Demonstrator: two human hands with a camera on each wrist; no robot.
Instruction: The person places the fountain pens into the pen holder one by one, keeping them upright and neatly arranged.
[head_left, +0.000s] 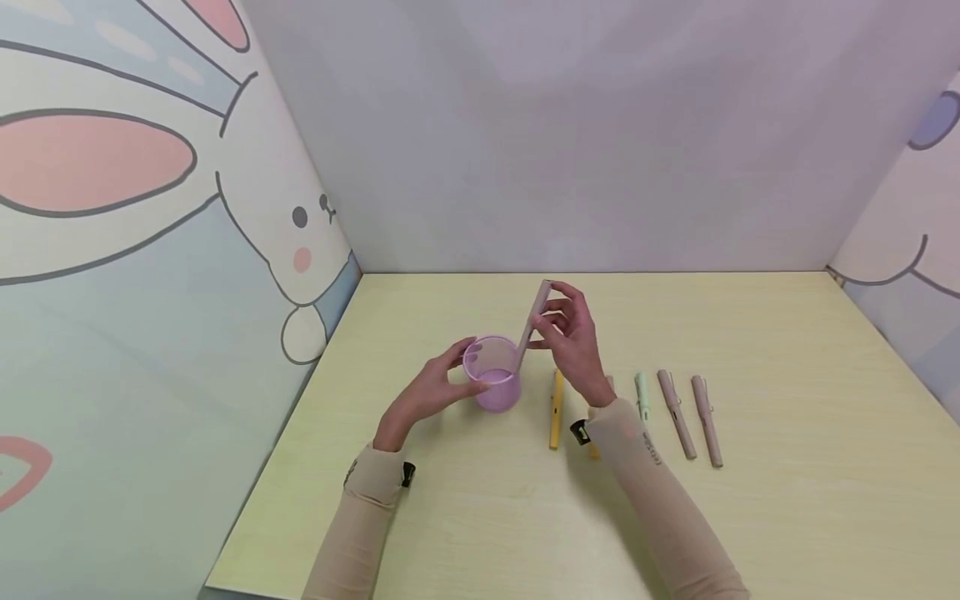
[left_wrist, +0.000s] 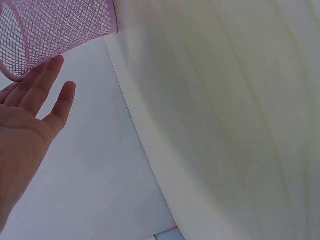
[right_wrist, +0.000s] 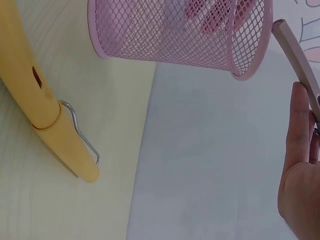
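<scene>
My left hand [head_left: 431, 387] holds a pink mesh pen cup [head_left: 498, 398] upright at its rim, thumb in front and fingers behind. In the left wrist view, fingers [left_wrist: 42, 87] rest along the cup's mesh side [left_wrist: 75, 22]. My right hand [head_left: 576, 337] pinches a pinkish-beige pen [head_left: 534, 318], tilted, over the cup's right side. Its lower end is at the rim in the right wrist view, where the pen [right_wrist: 296, 56] is partly cut off by the frame edge. I see no pens inside the cup.
Right of the cup lies a yellow pen [head_left: 556, 410]. A second yellow one [head_left: 594, 452] is mostly hidden under my right arm. Farther right are a mint green pen [head_left: 642, 396] and two pinkish-beige pens [head_left: 677, 414]. A wall [head_left: 570, 167] stands behind the table.
</scene>
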